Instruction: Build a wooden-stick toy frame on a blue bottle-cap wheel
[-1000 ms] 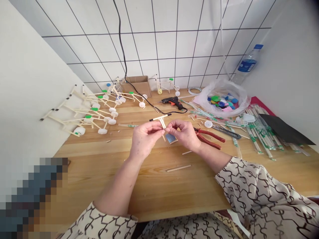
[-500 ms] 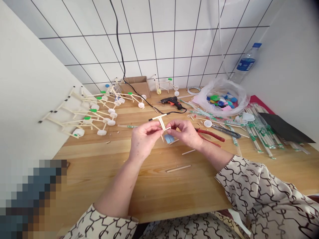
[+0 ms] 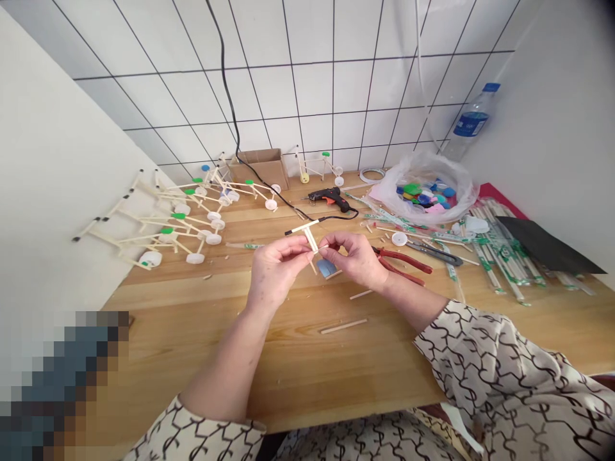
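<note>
Indoors, fingers [image 3: 289, 245] over wooden tabletop [image 3: 288, 384], tiled wall [image 3: 312, 89]

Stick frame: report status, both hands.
Left hand pinching T-topped stick frame. Right hand pinching short stick at its near end. Red-handled pliers partly behind right hand.

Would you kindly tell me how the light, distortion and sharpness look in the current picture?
Head view: bright, soft light, with pale reflections on the tiled wall; head view: slanting tile lines, suggesting a wide lens, plus a dark upper-right corner; head view: coarse pixelation at lower left, while the held stick frame is too small for fine detail.
</note>
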A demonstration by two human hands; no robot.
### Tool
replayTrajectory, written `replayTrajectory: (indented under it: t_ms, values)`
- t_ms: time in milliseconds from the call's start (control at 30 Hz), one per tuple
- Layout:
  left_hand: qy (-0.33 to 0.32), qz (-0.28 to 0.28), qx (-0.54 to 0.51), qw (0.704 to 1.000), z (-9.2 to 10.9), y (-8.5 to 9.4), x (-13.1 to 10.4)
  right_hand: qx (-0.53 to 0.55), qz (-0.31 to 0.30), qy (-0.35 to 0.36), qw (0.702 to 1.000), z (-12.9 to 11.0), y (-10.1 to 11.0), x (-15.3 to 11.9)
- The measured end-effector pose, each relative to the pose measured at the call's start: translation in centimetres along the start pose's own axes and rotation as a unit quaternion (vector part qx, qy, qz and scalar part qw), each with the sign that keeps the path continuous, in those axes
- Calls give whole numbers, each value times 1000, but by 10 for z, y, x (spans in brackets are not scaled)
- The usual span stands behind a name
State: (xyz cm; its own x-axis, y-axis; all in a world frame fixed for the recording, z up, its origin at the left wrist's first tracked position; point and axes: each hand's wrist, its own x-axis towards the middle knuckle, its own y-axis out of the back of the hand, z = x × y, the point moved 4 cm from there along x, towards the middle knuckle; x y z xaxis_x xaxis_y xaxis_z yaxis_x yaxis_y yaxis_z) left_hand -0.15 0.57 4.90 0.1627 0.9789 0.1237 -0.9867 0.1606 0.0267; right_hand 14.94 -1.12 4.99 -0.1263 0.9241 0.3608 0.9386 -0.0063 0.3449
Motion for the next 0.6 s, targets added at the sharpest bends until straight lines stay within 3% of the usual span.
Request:
replayTrajectory:
  t_ms: [600]
  values:
    - [-12,37,-40,998,-4,1,1,-8,17,3,1000,0,-1,-1]
